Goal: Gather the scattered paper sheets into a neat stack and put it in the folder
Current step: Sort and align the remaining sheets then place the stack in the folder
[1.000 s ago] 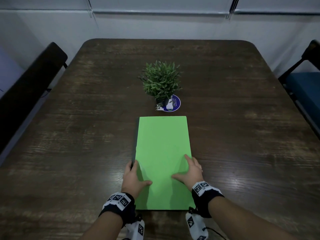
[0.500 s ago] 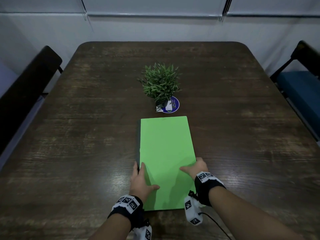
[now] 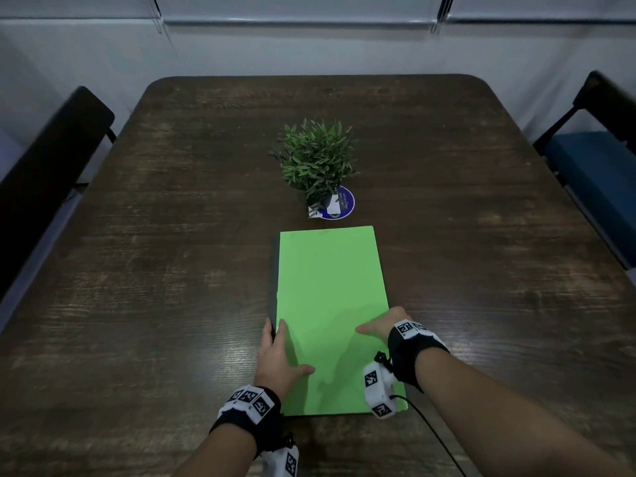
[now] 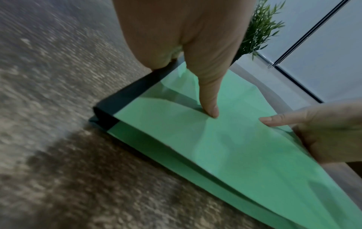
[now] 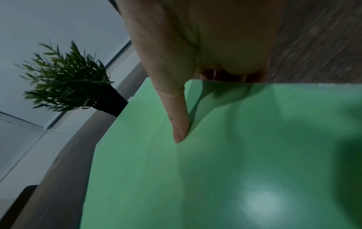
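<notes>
Where pale walls (image 3: 309, 46) close in, table (image 3: 172, 270) dark.

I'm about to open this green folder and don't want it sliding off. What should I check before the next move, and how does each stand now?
1. Folder lies flat on the table: ok.
2. Left hand steadies the dark spine side, thumb on the cover: ok.
3. Right hand has the open edge, thumb on top and fingers curled under the cover: ok; in the left wrist view the cover is lifting.
4. Potted plant stands clear beyond the far end: ok.
5. Paper sheets within reach: not ok, none in any view.
6. Folder contents: cannot tell.
</notes>
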`<state>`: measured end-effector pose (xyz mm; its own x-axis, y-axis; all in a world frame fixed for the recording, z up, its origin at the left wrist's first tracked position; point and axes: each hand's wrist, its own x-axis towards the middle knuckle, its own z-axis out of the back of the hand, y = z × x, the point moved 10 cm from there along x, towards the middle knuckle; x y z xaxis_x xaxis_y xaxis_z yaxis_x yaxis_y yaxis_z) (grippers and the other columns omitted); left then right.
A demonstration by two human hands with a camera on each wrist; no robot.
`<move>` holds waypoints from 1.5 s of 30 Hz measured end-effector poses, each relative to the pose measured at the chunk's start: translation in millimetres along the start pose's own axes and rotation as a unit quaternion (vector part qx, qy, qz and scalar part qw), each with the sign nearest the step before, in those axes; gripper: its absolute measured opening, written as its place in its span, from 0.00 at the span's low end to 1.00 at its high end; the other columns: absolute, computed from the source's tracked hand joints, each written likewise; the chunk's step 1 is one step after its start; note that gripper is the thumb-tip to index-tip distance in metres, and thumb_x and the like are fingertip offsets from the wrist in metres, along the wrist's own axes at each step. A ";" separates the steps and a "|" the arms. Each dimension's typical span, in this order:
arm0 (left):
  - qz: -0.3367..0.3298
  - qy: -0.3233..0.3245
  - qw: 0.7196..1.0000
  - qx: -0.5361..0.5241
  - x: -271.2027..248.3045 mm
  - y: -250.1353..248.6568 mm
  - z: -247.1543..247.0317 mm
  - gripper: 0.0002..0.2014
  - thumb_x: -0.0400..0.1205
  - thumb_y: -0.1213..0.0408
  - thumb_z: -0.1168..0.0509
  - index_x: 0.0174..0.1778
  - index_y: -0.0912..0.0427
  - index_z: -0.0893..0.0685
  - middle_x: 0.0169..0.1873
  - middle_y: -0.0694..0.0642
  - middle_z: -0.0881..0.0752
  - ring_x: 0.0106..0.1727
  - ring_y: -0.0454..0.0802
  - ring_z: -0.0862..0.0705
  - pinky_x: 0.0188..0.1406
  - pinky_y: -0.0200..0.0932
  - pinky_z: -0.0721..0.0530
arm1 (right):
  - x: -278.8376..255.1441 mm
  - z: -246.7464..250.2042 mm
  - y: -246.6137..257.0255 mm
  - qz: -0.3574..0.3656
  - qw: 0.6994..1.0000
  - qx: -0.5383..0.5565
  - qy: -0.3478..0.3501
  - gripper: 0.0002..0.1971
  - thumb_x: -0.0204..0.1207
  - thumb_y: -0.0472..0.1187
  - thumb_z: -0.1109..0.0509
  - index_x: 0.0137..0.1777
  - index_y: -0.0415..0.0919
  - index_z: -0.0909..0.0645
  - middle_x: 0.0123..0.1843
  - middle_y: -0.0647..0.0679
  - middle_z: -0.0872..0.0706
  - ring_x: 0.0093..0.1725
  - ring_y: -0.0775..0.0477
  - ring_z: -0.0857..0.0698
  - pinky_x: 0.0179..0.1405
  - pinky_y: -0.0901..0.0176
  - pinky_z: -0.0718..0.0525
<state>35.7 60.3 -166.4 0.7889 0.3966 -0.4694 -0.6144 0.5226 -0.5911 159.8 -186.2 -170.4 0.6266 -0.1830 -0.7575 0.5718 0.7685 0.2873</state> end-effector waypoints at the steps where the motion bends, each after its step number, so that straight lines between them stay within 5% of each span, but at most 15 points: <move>1: 0.001 0.003 1.000 0.004 1.0 1.8 1.5 0.58 0.65 0.55 0.18 0.85 0.53 0.51 0.84 0.50 0.60 0.84 0.54 0.52 0.82 0.50 0.43 | -0.6 -1.1 0.3 0.001 1.000 0.010 0.001 0.51 0.62 0.50 0.15 0.77 0.31 0.41 0.74 0.35 0.27 0.70 0.35 0.23 0.67 0.50 0.21; 5: 0.023 -0.009 1.000 -0.016 3.0 15.7 20.5 0.62 0.60 0.56 0.16 0.84 0.52 0.49 0.83 0.52 0.50 0.83 0.55 0.45 0.80 0.54 0.38 | -8.6 -15.9 6.9 0.035 0.997 0.061 0.011 0.47 0.69 0.43 0.20 0.78 0.31 0.48 0.75 0.34 0.30 0.73 0.36 0.27 0.68 0.51 0.26; 11: 0.118 -0.052 0.991 0.042 7.3 62.7 75.6 0.60 0.58 0.44 0.17 0.81 0.60 0.41 0.74 0.60 0.33 0.76 0.61 0.33 0.74 0.55 0.29 | -26.0 -70.3 38.3 0.096 0.991 0.077 0.052 0.50 0.72 0.48 0.23 0.83 0.34 0.51 0.81 0.37 0.37 0.79 0.36 0.34 0.77 0.46 0.32; 18: 0.147 -0.076 0.985 0.039 29.9 112.0 142.1 0.59 0.60 0.44 0.18 0.83 0.57 0.43 0.76 0.62 0.34 0.76 0.62 0.33 0.73 0.57 0.28 | -41.8 -121.0 123.5 0.146 0.984 0.074 0.068 0.41 0.75 0.43 0.25 0.81 0.34 0.45 0.77 0.38 0.30 0.76 0.39 0.28 0.72 0.53 0.29; 25: 0.142 -0.120 0.983 0.005 79.7 131.7 189.4 0.52 0.66 0.50 0.20 0.83 0.56 0.41 0.80 0.60 0.37 0.78 0.62 0.36 0.76 0.58 0.32 | -23.9 -146.2 216.8 0.154 0.983 0.086 0.058 0.44 0.70 0.43 0.21 0.80 0.35 0.42 0.75 0.38 0.27 0.73 0.38 0.25 0.70 0.51 0.25; 38: 0.084 -0.128 0.988 0.015 223.5 89.0 239.9 0.52 0.67 0.51 0.20 0.83 0.59 0.41 0.80 0.58 0.37 0.78 0.61 0.35 0.77 0.55 0.33 | 47.1 -116.5 331.5 0.183 0.977 0.108 -0.017 0.42 0.71 0.43 0.21 0.80 0.34 0.39 0.76 0.37 0.27 0.72 0.37 0.24 0.67 0.50 0.23; 45: 0.069 -0.114 0.990 0.043 266.8 70.2 248.7 0.53 0.67 0.50 0.20 0.83 0.59 0.42 0.81 0.57 0.39 0.80 0.60 0.37 0.79 0.55 0.35 | 67.9 -101.2 354.3 0.213 0.975 0.018 -0.059 0.43 0.72 0.55 0.24 0.81 0.38 0.40 0.78 0.39 0.30 0.75 0.35 0.28 0.71 0.45 0.26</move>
<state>205.7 390.5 -169.9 0.6863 0.6226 -0.3760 -0.7203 0.5103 -0.4698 351.3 135.7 -179.3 0.8667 0.0761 -0.4929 0.2640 0.7685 0.5829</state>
